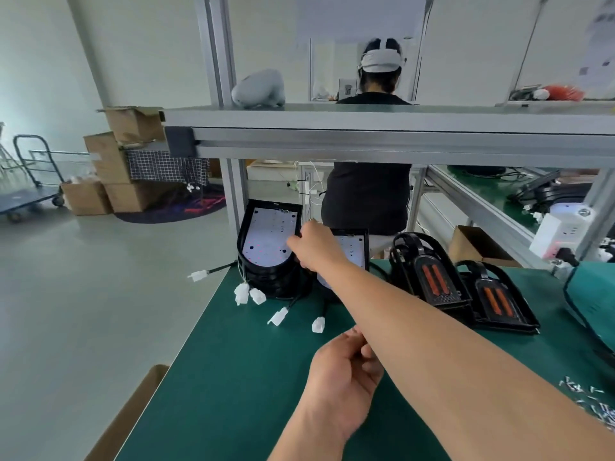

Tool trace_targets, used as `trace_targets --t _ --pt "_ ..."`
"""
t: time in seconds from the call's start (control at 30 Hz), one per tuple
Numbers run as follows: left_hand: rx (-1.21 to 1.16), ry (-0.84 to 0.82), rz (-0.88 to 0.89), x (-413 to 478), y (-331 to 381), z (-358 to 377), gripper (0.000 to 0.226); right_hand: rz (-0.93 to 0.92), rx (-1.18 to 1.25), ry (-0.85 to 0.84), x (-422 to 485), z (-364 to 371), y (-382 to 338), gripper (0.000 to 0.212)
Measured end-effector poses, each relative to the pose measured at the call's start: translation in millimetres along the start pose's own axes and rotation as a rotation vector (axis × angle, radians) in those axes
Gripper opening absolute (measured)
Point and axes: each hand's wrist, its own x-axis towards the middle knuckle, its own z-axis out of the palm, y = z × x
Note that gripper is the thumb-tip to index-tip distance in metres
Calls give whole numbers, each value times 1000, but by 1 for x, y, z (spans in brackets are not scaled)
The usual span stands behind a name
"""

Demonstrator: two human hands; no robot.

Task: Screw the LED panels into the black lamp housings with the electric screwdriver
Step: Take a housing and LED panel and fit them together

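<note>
At the far left corner of the green bench [233, 377], a stack of black housings [271, 277] stands, the top one tilted up with its white LED panel [270, 236] facing the viewer. White wire plugs [248, 293] trail from the stack across the mat toward the left edge. The right hand [314, 246] reaches across to the stack's right side, fingers [294, 242] curled over the top housing's rim, touching it; whether they have closed on it is hard to tell, since the hand hides the contact. Just behind that hand leans a second housing with panel [352, 251]. Two housings showing orange strips [432, 281] lie further right. The left hand [342, 377] hovers near the bench's middle, under the right forearm, fingers loosely curled and apparently empty. Loose screws [595, 402] lie at the right edge. No screwdriver is visible.

This looks like the fetching step: taking a housing from the stack. Next, it likely needs pulling to the near edge, laying flat, then screws and the driver.
</note>
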Motion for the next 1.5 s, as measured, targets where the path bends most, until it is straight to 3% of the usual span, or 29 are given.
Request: trace_targets --t 0.23,0.57,0.67,0.73,0.8,0.83,0.97,1.1,1.2,1.4,1.5 --pt "20 9 -32 -1 2 0 24 22 335 72 -24 -21 15 16" --pt "85 82 84 -7 9 6 9 93 654 176 -170 -77 60 26" --pt "159 145 188 -5 11 4 12 175 709 191 -224 -83 65 20" --pt "243 170 207 -5 14 3 39 222 781 190 -256 -83 67 15" --pt "286 132 191 -10 18 2 72 259 813 188 -283 -84 68 14" --pt "277 109 187 -12 19 4 74 277 828 187 -294 -84 68 15" --pt "303 78 140 -12 22 2 27 387 946 202 -328 -87 67 14" --pt "603 -145 -106 -22 33 0 36 500 996 175 -358 -91 66 12" --pt "744 -191 -208 -32 37 7 38 611 1016 144 -370 -93 65 16" --pt "862 -312 -121 -34 43 10 54 693 1050 96 -378 -90 57 17" --pt "1103 -352 -49 -34 41 11 54 683 1059 82 -383 -87 57 10"
